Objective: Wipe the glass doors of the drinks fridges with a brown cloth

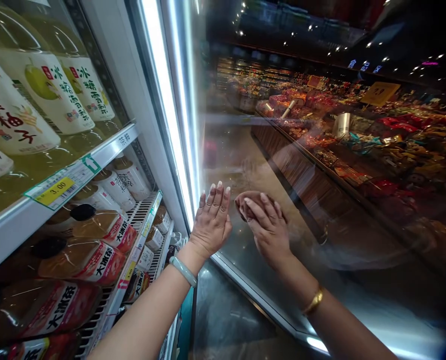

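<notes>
The left hand is flat and open, fingers straight and close together, at the inner edge of a glass door, just beside a bright light strip. The right hand lies open over a brown cloth, its fingers stretched out and slightly bent, pressing the cloth against the glass. The cloth is bunched under the fingers, with its edge showing past the fingertips, and sits just to the right of the left hand, apart from it. A pale green bracelet circles the left wrist, and a gold bracelet circles the right forearm near the wrist. On the left, a drinks fridge stands open: large bottles of pale yellow drink line the upper shelf, whose front edge carries a yellow price tag reading 3.00. Below them, brown drink bottles with red labels lie tilted back in rows on a wire shelf. Through the glass appears a long wooden counter heaped with colourful packets, with a metal canister and a yellow sign among them. Faint whitish streaks cross the lower part of the glass.
</notes>
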`<control>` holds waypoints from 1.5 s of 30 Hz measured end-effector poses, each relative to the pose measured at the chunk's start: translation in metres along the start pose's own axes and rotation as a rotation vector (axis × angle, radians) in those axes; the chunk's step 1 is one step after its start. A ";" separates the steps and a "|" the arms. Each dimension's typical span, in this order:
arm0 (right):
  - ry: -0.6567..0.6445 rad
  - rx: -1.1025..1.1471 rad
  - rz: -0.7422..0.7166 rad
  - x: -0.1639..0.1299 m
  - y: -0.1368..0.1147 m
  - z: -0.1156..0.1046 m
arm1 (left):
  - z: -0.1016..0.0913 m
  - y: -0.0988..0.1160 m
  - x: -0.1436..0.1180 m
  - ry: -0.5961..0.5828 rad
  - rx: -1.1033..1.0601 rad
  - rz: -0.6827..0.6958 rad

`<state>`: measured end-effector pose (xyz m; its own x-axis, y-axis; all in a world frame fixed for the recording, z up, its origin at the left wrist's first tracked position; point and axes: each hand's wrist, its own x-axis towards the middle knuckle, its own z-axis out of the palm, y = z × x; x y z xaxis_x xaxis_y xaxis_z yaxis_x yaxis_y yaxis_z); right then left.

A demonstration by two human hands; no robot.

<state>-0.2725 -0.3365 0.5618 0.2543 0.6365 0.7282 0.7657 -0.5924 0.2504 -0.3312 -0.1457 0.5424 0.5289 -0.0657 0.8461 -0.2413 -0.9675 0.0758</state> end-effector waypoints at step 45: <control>-0.035 -0.197 0.168 -0.169 0.047 -0.167 | 0.022 0.208 -0.037 -0.125 -0.295 0.193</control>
<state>-0.3778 -0.5548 0.5569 0.3911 0.5356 0.7484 0.5818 -0.7740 0.2499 -0.3827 -0.3500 0.5155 0.5411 -0.2871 0.7904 -0.5609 -0.8235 0.0848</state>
